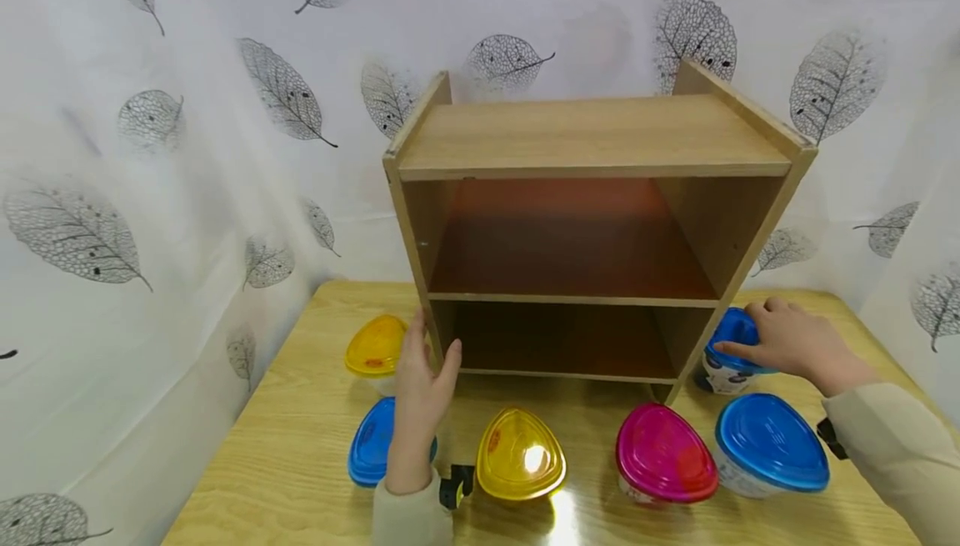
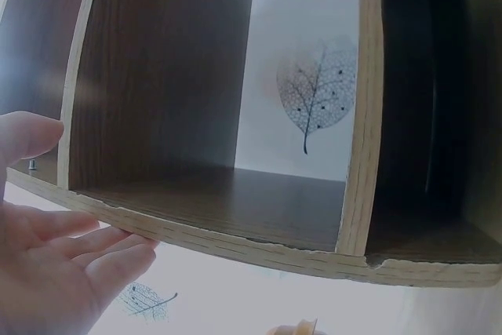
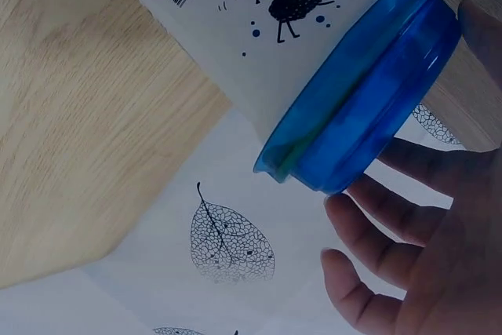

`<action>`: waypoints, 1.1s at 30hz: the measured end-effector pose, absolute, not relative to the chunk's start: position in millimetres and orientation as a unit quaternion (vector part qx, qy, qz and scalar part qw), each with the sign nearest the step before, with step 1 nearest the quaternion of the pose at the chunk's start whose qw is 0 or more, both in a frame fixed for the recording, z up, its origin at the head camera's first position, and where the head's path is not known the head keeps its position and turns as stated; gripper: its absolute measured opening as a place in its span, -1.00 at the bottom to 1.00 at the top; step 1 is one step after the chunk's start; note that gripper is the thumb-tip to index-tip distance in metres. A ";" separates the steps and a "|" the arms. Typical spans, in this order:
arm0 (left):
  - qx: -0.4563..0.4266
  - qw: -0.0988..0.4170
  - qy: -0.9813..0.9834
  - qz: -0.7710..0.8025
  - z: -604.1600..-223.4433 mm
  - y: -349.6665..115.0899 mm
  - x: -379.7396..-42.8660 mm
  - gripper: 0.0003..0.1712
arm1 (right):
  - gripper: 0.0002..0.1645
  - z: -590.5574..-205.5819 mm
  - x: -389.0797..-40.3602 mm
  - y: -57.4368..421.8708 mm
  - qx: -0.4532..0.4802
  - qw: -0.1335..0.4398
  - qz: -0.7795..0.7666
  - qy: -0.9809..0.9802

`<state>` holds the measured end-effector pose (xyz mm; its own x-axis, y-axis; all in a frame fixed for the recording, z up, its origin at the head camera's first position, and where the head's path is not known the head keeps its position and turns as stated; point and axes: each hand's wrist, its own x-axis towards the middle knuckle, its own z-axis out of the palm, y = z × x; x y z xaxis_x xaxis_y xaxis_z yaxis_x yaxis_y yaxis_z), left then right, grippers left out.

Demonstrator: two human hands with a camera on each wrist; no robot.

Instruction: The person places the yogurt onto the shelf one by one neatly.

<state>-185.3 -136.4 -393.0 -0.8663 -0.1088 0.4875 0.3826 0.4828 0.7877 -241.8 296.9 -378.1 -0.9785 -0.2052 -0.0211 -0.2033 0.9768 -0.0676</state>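
My right hand (image 1: 798,342) grips the blue lid of a white printed tub (image 1: 726,371) at the right side of a small wooden shelf unit (image 1: 558,300). In the right wrist view the thumb is at one edge of the blue lid (image 3: 392,92) and the fingertips at the other; the tub's white wall shows a barcode and dark cartoon figures. My left hand (image 1: 422,396) is at the unit's lower left side panel. Its straight fingers (image 2: 86,245) lie along the outside of the panel, with the thumb apart, on the inner side.
Yellow-lidded (image 1: 377,348) and blue-lidded tubs (image 1: 372,443) stand left of the unit. In front are tubs with yellow (image 1: 521,456), pink (image 1: 666,454) and blue lids (image 1: 772,443). A leaf-printed white curtain (image 1: 217,187) hangs behind the wooden table (image 1: 270,438).
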 end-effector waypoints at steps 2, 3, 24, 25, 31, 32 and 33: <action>-0.084 0.245 -0.826 -0.501 -393.5 -136.0 -185.5 -0.29 | 0.09 -378.9 -242.2 298.3 -0.101 0.018 -0.039 0.994; -0.084 0.245 -0.826 -0.501 -393.5 -135.8 -185.5 -0.29 | 0.08 -379.5 -242.2 299.0 -0.101 0.019 -0.041 0.994; -0.078 0.243 -0.833 -0.491 -399.0 -135.5 -182.1 -0.28 | 0.00 -382.5 -240.3 304.8 -0.088 0.018 -0.065 0.994; -0.077 0.243 -0.833 -0.490 -399.1 -135.6 -182.0 -0.28 | 0.02 -382.2 -240.4 304.6 -0.082 0.018 -0.061 0.995; -0.079 0.242 -0.831 -0.495 -397.6 -136.0 -183.2 -0.28 | 0.10 -381.0 -243.4 305.9 -0.073 0.018 -0.043 0.996; -0.079 0.241 -0.831 -0.495 -397.2 -135.9 -183.6 -0.28 | 0.10 -381.0 -244.0 306.2 -0.074 0.018 -0.041 0.996; -0.080 0.242 -0.831 -0.495 -396.8 -135.9 -184.0 -0.28 | 0.10 -381.0 -244.7 306.6 -0.075 0.018 -0.039 0.996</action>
